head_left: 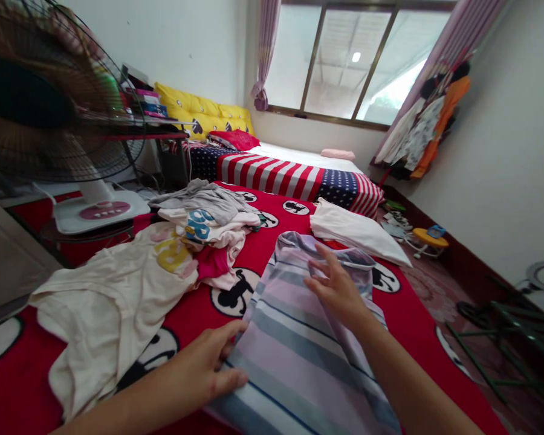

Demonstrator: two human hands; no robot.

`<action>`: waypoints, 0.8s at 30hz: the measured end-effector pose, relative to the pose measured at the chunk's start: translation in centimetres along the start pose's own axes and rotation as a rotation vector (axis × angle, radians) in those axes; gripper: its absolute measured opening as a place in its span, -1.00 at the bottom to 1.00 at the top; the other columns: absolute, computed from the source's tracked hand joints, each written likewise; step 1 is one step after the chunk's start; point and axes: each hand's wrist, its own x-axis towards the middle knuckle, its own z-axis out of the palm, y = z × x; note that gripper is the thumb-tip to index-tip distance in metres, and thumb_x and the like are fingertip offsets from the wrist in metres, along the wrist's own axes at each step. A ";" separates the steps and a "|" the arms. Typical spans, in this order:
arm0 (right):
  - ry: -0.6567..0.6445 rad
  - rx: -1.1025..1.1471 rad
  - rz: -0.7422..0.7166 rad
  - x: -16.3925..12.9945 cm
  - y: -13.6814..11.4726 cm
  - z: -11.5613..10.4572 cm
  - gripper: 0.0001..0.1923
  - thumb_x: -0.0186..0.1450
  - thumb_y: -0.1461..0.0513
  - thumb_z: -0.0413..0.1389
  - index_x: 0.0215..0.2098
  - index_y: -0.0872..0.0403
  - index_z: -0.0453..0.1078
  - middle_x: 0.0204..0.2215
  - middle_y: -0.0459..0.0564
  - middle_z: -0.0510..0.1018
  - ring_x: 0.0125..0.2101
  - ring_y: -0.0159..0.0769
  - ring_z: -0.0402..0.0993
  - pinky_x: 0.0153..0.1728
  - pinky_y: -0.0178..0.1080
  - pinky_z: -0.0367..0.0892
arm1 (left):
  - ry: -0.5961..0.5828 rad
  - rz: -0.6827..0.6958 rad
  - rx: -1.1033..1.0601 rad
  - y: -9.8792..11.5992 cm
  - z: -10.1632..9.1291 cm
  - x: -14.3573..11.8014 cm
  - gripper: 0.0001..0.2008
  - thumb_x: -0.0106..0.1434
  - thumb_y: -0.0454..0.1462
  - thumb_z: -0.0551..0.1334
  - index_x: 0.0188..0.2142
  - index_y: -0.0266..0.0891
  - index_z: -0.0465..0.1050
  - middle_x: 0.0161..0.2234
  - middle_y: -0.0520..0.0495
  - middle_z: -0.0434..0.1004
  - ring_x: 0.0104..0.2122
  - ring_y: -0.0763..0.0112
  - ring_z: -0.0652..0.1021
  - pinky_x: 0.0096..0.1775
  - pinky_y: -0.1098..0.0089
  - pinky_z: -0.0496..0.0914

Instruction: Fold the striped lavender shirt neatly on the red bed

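A striped shirt [299,338] in grey, pale purple and white lies lengthwise on the red bedspread [272,241], its collar end away from me. My left hand [213,365] is at the shirt's left edge, thumb and forefinger apart, the other fingers curled and partly hidden. Over the upper right part of the shirt is my right hand [338,290], its fingers spread and nothing held in them. To the left lie a crumpled cream garment [113,308], a white shirt with blue lettering [204,226] and a grey garment [208,199] in a heap.
A white pillow [358,229] lies beyond the shirt on the right. At the left, a fan [95,205] stands on a stool. Behind is another bed with a stars-and-stripes cover [272,175]. Clothes [428,130] hang at the right wall, above a small yellow stool [430,237].
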 end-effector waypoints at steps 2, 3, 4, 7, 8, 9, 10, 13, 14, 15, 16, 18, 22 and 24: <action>-0.082 -0.018 0.044 -0.2 1.3 0.5 -0.33 0.11 0.23 0.19 0.19 -0.02 0.20 0.22 0.12 0.24 0.11 -0.13 0.34 -0.04 -0.10 0.39 | 0.043 -0.087 0.000 -0.9 0.0 -0.3 -0.30 0.10 -0.18 0.25 0.21 -0.21 0.08 -0.31 0.00 0.45 -0.38 0.39 0.48 -0.43 0.50 0.26; -0.083 -0.063 0.040 -0.5 1.9 0.5 -0.39 0.12 0.23 0.17 0.16 0.01 0.24 0.22 0.13 0.25 0.14 -0.12 0.30 0.01 -0.06 0.35 | 0.057 -0.116 0.011 -1.2 0.0 -0.5 -0.26 0.10 -0.17 0.25 0.24 -0.20 0.03 -0.32 0.01 0.44 -0.41 0.40 0.47 -0.45 0.51 0.24; -0.067 -0.123 0.024 -0.9 2.5 0.4 -0.46 0.14 0.23 0.15 0.11 0.03 0.29 0.20 0.14 0.28 0.15 -0.11 0.28 0.05 -0.02 0.31 | 0.065 -0.126 0.028 -1.4 0.0 -0.7 -0.25 0.10 -0.16 0.24 0.25 -0.18 0.03 -0.32 0.01 0.42 -0.42 0.41 0.46 -0.46 0.51 0.24; -0.005 -0.327 -0.032 -2.1 3.4 -1.0 -0.62 0.17 0.23 0.12 -0.03 0.05 0.41 0.13 0.13 0.38 0.14 -0.08 0.29 0.10 0.04 0.23 | 0.081 -0.114 0.154 -1.3 -0.3 -1.2 -0.37 0.12 -0.16 0.23 0.20 -0.12 0.19 -0.24 -0.02 0.44 -0.35 0.36 0.48 -0.39 0.48 0.29; 0.011 -0.380 -0.048 -2.4 3.5 -1.7 -0.66 0.18 0.23 0.11 -0.06 0.05 0.44 0.10 0.12 0.41 0.11 -0.08 0.31 0.10 0.04 0.22 | 0.087 -0.107 0.231 -1.0 -0.6 -1.3 -0.42 0.11 -0.17 0.23 0.15 -0.10 0.27 -0.24 -0.02 0.46 -0.32 0.33 0.48 -0.36 0.46 0.30; 0.030 -0.422 -0.064 -2.6 3.6 -2.5 -0.69 0.18 0.22 0.11 -0.09 0.04 0.45 0.07 0.11 0.43 0.08 -0.09 0.34 0.10 0.04 0.22 | 0.088 -0.097 0.323 -0.7 -1.0 -1.3 -0.48 0.10 -0.19 0.24 0.09 -0.09 0.35 -0.25 -0.01 0.47 -0.31 0.31 0.48 -0.33 0.45 0.30; 0.058 -0.455 -0.078 -2.8 3.7 -3.4 -0.71 0.19 0.21 0.11 -0.12 0.04 0.46 0.04 0.10 0.46 0.05 -0.09 0.37 0.09 0.02 0.22 | 0.087 -0.084 0.423 -0.1 -1.4 -1.3 -0.55 0.09 -0.22 0.24 0.02 -0.07 0.43 -0.28 0.00 0.49 -0.30 0.29 0.49 -0.32 0.44 0.29; 0.171 -0.535 -0.074 -3.2 4.3 -6.5 -0.72 0.21 0.14 0.09 -0.14 0.05 0.46 -0.07 0.09 0.52 -0.05 -0.11 0.43 0.00 -0.03 0.28 | 0.124 -0.016 0.687 2.2 -2.3 -0.4 -0.72 0.10 -0.26 0.24 -0.16 -0.07 0.54 -0.32 -0.02 0.54 -0.27 0.23 0.51 -0.26 0.40 0.28; 0.216 -0.569 -0.050 -3.4 4.6 -7.5 -0.71 0.22 0.12 0.08 -0.13 0.05 0.46 -0.10 0.09 0.53 -0.10 -0.12 0.45 -0.05 -0.05 0.31 | 0.153 0.024 0.740 3.2 -2.3 0.2 -0.74 0.13 -0.25 0.23 -0.16 -0.08 0.54 -0.31 -0.03 0.56 -0.26 0.23 0.51 -0.24 0.38 0.28; 0.262 -0.610 -0.016 -3.6 4.9 -8.4 -0.69 0.22 0.10 0.07 -0.13 0.06 0.45 -0.13 0.08 0.54 -0.15 -0.13 0.47 -0.10 -0.08 0.32 | 0.176 0.077 0.769 4.1 -2.2 0.9 -0.75 0.17 -0.23 0.22 -0.14 -0.09 0.53 -0.28 -0.04 0.56 -0.24 0.23 0.51 -0.22 0.37 0.28; 0.307 -0.658 0.029 -3.9 5.2 -9.3 -0.67 0.21 0.08 0.07 -0.15 0.06 0.46 -0.16 0.08 0.55 -0.21 -0.14 0.49 -0.16 -0.10 0.33 | 0.177 0.141 0.779 5.1 -1.8 1.7 -0.74 0.19 -0.21 0.21 -0.12 -0.10 0.52 -0.26 -0.04 0.56 -0.24 0.24 0.52 -0.21 0.37 0.28; 0.362 -0.769 0.163 -4.5 5.6 -10.8 -0.63 0.19 -0.01 0.07 -0.21 0.06 0.47 -0.25 0.08 0.57 -0.31 -0.14 0.50 -0.29 -0.14 0.31 | 0.117 0.300 0.768 6.8 -0.5 3.9 -0.74 0.22 -0.19 0.21 -0.09 -0.11 0.49 -0.22 -0.04 0.55 -0.22 0.27 0.52 -0.19 0.38 0.29; 0.220 -0.932 0.473 -5.6 5.4 -12.4 -0.53 0.15 -0.17 0.06 -0.46 0.02 0.49 -0.47 0.08 0.59 -0.43 -0.08 0.49 -0.48 -0.19 0.17 | 0.025 0.531 0.769 8.6 2.9 9.3 -0.73 0.24 -0.23 0.20 -0.07 -0.14 0.48 -0.12 -0.10 0.51 -0.15 0.24 0.51 -0.11 0.35 0.32; 0.131 -0.931 0.504 -5.9 5.3 -12.6 -0.52 0.12 -0.19 0.07 -0.57 0.02 0.47 -0.53 0.09 0.57 -0.49 -0.10 0.47 -0.53 -0.21 0.09 | 0.039 0.569 0.779 8.5 4.3 12.0 -0.71 0.23 -0.27 0.20 -0.04 -0.18 0.47 -0.09 -0.14 0.49 -0.11 0.21 0.50 -0.08 0.32 0.33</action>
